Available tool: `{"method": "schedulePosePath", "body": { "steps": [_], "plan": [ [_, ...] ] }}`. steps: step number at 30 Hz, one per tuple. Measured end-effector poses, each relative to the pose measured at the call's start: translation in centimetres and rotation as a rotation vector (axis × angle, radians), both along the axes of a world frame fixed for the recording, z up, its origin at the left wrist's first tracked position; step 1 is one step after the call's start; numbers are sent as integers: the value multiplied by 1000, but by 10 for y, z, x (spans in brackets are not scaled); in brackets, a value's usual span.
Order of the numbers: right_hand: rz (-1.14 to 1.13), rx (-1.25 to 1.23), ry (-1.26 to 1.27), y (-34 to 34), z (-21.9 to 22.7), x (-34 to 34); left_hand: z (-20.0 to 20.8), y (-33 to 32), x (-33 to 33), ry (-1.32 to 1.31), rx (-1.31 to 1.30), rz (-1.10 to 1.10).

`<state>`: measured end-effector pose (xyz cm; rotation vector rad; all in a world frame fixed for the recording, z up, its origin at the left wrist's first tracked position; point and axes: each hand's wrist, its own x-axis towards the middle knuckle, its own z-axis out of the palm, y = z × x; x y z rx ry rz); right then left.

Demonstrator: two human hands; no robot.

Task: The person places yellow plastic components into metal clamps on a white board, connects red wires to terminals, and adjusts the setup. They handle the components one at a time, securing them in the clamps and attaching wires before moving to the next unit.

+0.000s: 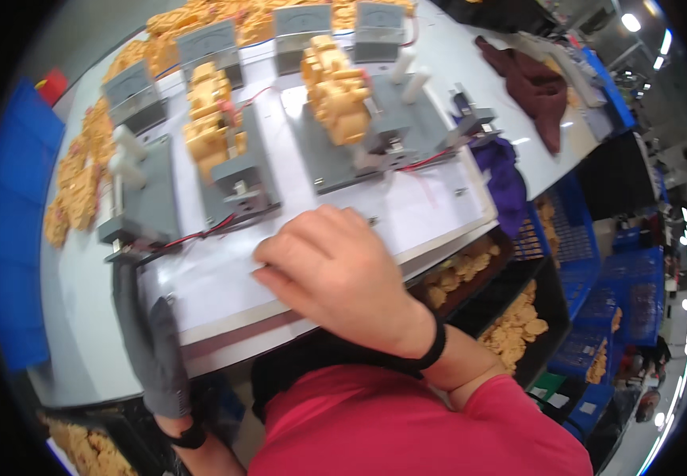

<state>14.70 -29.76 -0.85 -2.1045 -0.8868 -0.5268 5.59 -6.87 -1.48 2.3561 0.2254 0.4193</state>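
My left hand (151, 341), in a grey glove, is by the left edge of the white board (224, 293). Its fingers stretch forward with the thumb apart, and the tips reach the front of the left grey fixture (153, 190). My bare right hand (343, 278) hovers over the front of the board, fingers curled together; whatever they may pinch is hidden. Ahead of it, a yellow plastic part (209, 119) sits on the middle fixture (240, 186). Another yellow plastic part (335, 95) sits on the right fixture (415, 119). The left fixture bears white posts but no yellow part.
Grey panel meters (209, 47) stand behind the fixtures, backed by heaped yellow parts (82, 174). Red and black wires (201, 236) cross the board. A maroon cloth (530, 83) and purple cloth (504, 178) lie rightward. Dark bins (546, 349) with yellow pieces and blue baskets (573, 230) stand lower right.
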Motion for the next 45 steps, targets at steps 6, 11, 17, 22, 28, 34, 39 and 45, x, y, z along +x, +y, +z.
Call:
{"method": "schedulePosePath", "body": {
  "steps": [6,11,17,22,28,34,39,45],
  "plan": [
    [12,-20,-13,-4,-2,2,-3,-2,2,-24,-49,-26],
    [30,12,32,-5,2,1,2,-2,1,-20,-11,-23],
    [39,49,34,-6,2,2,4,-5,2,-25,-68,-23],
    [23,26,19,-6,2,2,4,-7,3,-42,-21,-32],
    [27,-13,25,-4,3,2,4,-5,3,-38,-36,-17],
    [24,13,29,-2,2,2,3,-3,2,-51,-53,-28],
    [21,-32,33,-3,4,3,3,-5,4,-36,-66,-13],
    [36,-55,56,-1,3,4,4,-4,4,-34,-115,-34]
  ]
}}
